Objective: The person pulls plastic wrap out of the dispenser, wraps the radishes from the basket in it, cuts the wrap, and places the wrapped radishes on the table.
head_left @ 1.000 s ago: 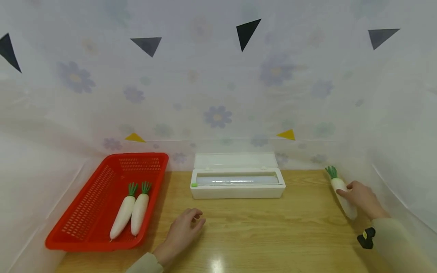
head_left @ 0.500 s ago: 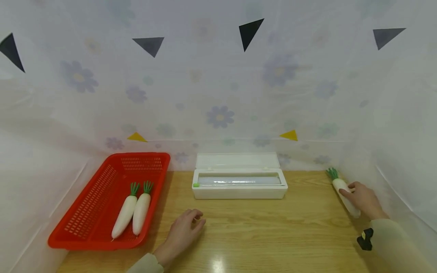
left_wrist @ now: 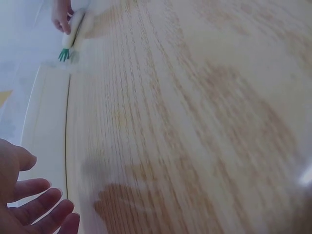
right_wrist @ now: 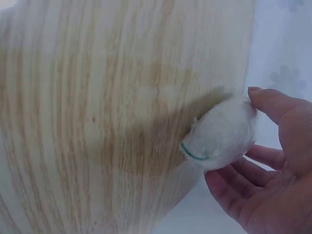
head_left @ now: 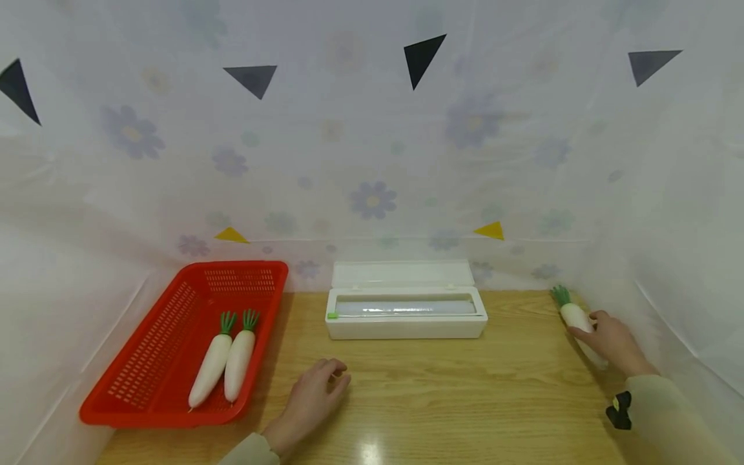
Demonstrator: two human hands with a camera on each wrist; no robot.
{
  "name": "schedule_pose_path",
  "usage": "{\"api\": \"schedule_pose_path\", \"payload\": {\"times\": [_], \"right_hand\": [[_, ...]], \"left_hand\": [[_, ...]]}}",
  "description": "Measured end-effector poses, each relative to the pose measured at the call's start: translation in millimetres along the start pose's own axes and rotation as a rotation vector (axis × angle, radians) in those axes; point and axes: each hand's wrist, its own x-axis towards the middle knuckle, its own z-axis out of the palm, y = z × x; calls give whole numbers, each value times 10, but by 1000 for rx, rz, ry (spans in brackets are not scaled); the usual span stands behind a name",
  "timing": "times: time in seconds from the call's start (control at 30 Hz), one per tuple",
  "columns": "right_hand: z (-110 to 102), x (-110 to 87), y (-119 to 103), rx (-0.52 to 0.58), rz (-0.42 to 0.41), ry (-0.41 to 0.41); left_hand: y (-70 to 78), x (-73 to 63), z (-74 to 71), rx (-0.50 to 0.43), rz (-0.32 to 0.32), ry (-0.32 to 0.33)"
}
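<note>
At the table's far right, my right hand (head_left: 616, 342) grips a white radish (head_left: 575, 316) with green leaf stubs pointing toward the back wall. The right wrist view has thumb and fingers around the blunt end of this radish (right_wrist: 224, 134); shiny clear film covers it, with a thin green line near the edge. My left hand (head_left: 310, 397) is over the table's left-middle, fingers loosely bent and holding nothing. In front of it stands a white cling film box (head_left: 405, 328), lid up, a film roll inside.
A red plastic basket (head_left: 145, 416) stands at the left, with two white radishes lying in it, a left radish (head_left: 210, 371) and a right radish (head_left: 239, 368). White flowered sheeting (head_left: 372, 129) closes off the back and both sides of the wooden table (head_left: 442, 400).
My right hand and the radish it holds have shifted slightly left. The left hand, the box and the basket stay essentially where they were.
</note>
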Motion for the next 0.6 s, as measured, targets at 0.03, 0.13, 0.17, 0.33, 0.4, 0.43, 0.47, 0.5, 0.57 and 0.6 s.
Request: {"api": "schedule_pose_path", "payload": {"times": [0.03,0.13,0.17,0.33,0.4,0.43,0.47,0.5,0.57,0.6], "right_hand": [[2,-1,0,0,2,-2],[3,-6,-8,2,-1,-3],[3,-6,-12,-1,-4,1],[8,-2,-34,-4,-5,-11],[10,2,-47,-2,-1,-21],[9,3,-55,0,2,-26],[8,3,-62,0,3,-28],[8,4,-66,1,4,-29],[4,5,-72,0,5,-26],[1,3,-75,1,6,-23]], "left_hand": [[2,-5,1,0,2,0],[10,-16,-1,-4,4,-2],[11,-19,-1,-5,2,-5],[14,-20,2,1,-18,-28],[9,-22,6,4,-25,-35],[5,-23,9,7,-26,-36],[0,-24,13,6,-28,-37],[-4,-26,16,5,-28,-36],[-13,-30,26,6,-26,-33],[-17,-33,29,6,-22,-30]]}}
